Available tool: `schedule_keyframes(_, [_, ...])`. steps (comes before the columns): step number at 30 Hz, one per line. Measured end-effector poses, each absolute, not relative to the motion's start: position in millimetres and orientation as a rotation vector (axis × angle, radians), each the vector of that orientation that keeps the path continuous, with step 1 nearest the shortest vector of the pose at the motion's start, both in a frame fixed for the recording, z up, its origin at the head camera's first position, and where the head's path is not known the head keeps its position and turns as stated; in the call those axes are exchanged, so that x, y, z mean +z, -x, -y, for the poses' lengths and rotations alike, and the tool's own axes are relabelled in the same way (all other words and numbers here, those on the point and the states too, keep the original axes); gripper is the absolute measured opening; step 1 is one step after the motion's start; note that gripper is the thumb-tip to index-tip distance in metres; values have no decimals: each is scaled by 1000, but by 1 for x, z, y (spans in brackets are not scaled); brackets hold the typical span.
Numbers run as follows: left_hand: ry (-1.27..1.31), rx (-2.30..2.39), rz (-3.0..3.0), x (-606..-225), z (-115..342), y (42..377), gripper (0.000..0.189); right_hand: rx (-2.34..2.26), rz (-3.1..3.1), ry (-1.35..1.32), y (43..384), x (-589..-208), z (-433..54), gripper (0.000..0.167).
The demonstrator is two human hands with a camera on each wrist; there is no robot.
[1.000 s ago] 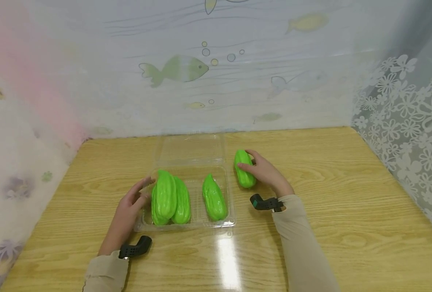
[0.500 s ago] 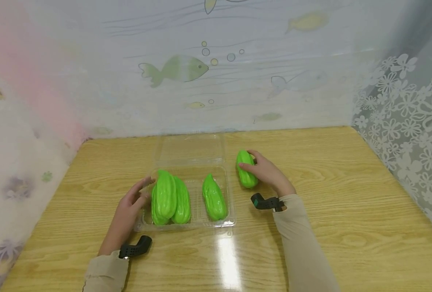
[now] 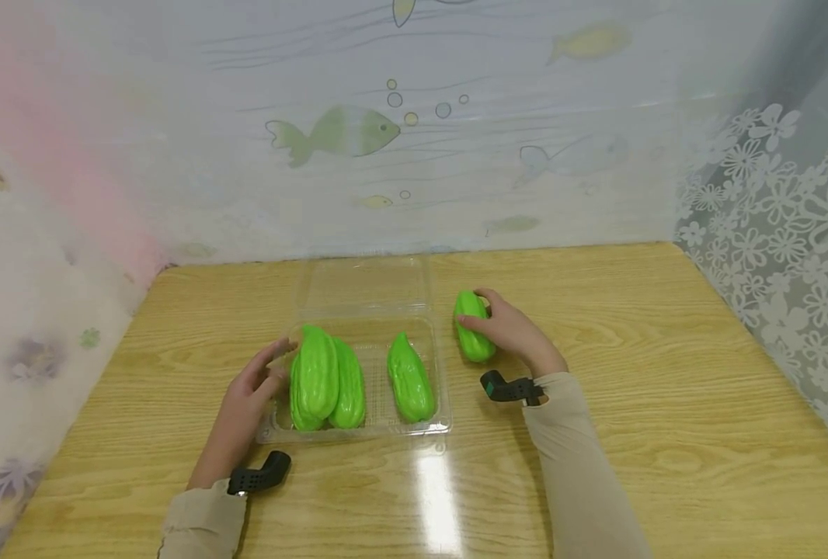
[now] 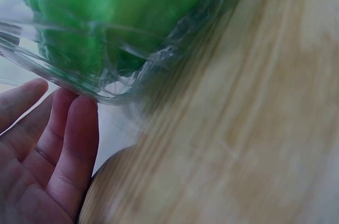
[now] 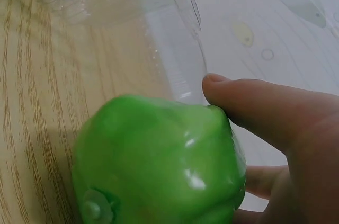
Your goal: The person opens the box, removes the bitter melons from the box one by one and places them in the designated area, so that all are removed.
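Note:
My right hand [image 3: 515, 330] grips a bright green, ridged, gourd-like vegetable [image 3: 475, 341], thumb on its near side and fingers round the far side. It is right of a clear plastic clamshell box [image 3: 375, 431]. A rounded end with a small stem stub shows on the held gourd [image 5: 153, 155] in the right wrist view. Inside the box, several like gourds [image 3: 319, 373] are heaped at the left and one gourd [image 3: 411, 380] lies alone at the right. My left hand [image 3: 246, 396] is at the box's left side, its fairly straight fingertips [image 4: 82, 107] right at the clear rim.
The box's lid [image 3: 365, 283] lies folded back toward the wall. A wood-grain table [image 3: 631, 349] carries everything. Fish-printed sheeting [image 3: 456, 171] stands behind it, and a flower-patterned curtain [image 3: 770, 217] runs along the right. Each wrist wears a black camera mount [image 3: 260, 472].
My right hand has shifted slightly rightward with the gourd, a little farther from the box. The left hand, the box and the gourds in it have stayed put.

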State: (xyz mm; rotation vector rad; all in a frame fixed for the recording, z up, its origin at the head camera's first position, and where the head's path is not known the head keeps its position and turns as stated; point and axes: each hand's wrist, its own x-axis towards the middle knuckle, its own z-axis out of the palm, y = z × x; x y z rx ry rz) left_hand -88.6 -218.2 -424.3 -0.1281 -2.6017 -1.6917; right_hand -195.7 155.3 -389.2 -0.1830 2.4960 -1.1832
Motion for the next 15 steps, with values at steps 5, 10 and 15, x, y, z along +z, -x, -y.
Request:
schedule_keyframes(5, [142, -1687, 2600, -424, 218, 89, 42, -1131, -2517, 178, 197, -391, -154, 75])
schedule_keyframes(10, [145, -1691, 2598, -426, 219, 90, 42, -1095, -2529, 194, 197, -393, -153, 77])
schedule_keyframes(15, [140, -1695, 2597, -426, 219, 89, 42, -1059, -2542, 225, 197, -394, -153, 78])
